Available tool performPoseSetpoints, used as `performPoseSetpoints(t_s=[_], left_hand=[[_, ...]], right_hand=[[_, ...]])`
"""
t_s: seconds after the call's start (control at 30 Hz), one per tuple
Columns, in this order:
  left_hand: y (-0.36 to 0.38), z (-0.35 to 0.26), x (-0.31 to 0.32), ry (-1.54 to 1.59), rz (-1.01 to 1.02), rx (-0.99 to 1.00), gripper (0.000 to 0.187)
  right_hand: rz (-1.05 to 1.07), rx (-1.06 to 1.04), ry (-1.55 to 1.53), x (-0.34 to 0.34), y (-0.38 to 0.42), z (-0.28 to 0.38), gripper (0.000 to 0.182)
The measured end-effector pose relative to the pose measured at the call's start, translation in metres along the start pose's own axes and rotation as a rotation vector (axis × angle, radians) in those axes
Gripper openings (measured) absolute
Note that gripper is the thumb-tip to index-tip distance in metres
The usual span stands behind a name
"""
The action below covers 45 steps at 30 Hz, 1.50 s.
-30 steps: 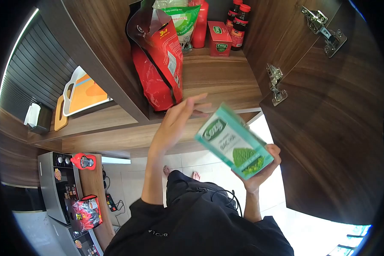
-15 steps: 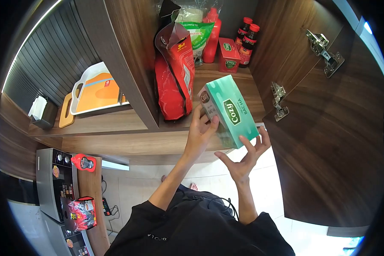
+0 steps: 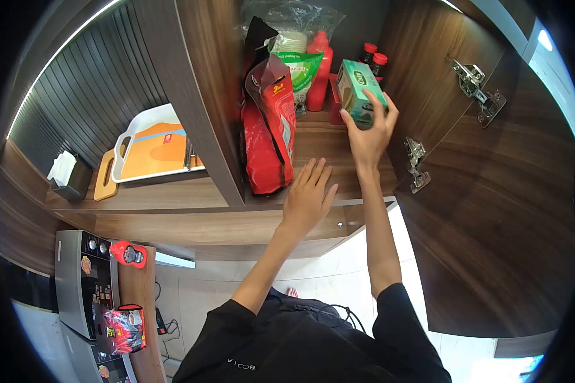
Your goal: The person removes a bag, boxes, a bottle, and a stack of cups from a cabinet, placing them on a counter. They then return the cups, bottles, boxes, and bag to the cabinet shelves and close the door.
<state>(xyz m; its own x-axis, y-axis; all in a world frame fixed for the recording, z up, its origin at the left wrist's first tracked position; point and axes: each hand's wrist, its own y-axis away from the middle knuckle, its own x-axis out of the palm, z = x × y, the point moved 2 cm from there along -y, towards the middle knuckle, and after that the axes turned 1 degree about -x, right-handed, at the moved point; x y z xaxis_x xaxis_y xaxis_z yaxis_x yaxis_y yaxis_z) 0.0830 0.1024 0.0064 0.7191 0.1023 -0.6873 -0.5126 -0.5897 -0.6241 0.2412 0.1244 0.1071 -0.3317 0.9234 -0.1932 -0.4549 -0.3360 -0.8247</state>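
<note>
My right hand (image 3: 372,131) grips a green Cozy tea box (image 3: 359,86) by its near end, inside the open cabinet at the right. Behind that box, partly hidden, are a red box (image 3: 334,102) and two dark bottles with red caps (image 3: 379,60). My left hand (image 3: 308,195) lies with fingers stretched out over the front of the cabinet shelf (image 3: 322,140), holding nothing. Just left of its fingertips stands a large red 3in1 bag (image 3: 269,140). A green and white packet (image 3: 302,73) and a red squeeze bottle (image 3: 319,70) stand farther back.
The open cabinet door (image 3: 492,223) with metal hinges (image 3: 469,80) is on the right. A dark upright panel (image 3: 195,96) divides off the left niche, with a white tray (image 3: 118,163) and tissue box (image 3: 70,179). Below left, a red bottle (image 3: 131,254) stands on a wooden ledge (image 3: 137,287).
The green tea box has gone from in front of the shelf into the cabinet, carried by my right hand. My left hand has let go of it and now lies flat at the shelf front.
</note>
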Motion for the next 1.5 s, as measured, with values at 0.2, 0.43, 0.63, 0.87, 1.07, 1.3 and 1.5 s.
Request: performPoseSetpoints(t_s=[0.2, 0.43, 0.63, 0.87, 1.07, 1.3, 1.5], left_hand=[[-0.001, 0.004, 0.000, 0.036, -0.008, 0.007, 0.045], [-0.003, 0.000, -0.003, 0.017, -0.005, -0.005, 0.044], [-0.004, -0.004, -0.003, -0.025, 0.016, -0.014, 0.044], [-0.006, -0.006, -0.004, -0.045, 0.042, -0.016, 0.044], [-0.004, -0.006, -0.002, -0.043, 0.022, -0.031, 0.042], [0.014, -0.003, 0.006, -0.113, -0.064, -0.006, 0.047], [0.088, 0.007, 0.023, -0.313, -0.158, 0.130, 0.069]], right_hand=[[0.098, -0.072, 0.170, 0.054, -0.020, -0.045, 0.073], [-0.020, -0.175, 0.238, 0.060, -0.016, -0.056, 0.077], [0.092, 0.056, -0.072, 0.069, -0.013, -0.077, 0.066], [0.117, 0.003, -0.182, 0.081, -0.013, -0.101, 0.045], [0.136, 0.087, -0.196, 0.084, -0.007, -0.104, 0.044], [0.125, 0.103, 0.071, 0.071, 0.008, -0.121, 0.063], [0.797, -0.007, -0.033, 0.031, 0.046, -0.122, 0.041]])
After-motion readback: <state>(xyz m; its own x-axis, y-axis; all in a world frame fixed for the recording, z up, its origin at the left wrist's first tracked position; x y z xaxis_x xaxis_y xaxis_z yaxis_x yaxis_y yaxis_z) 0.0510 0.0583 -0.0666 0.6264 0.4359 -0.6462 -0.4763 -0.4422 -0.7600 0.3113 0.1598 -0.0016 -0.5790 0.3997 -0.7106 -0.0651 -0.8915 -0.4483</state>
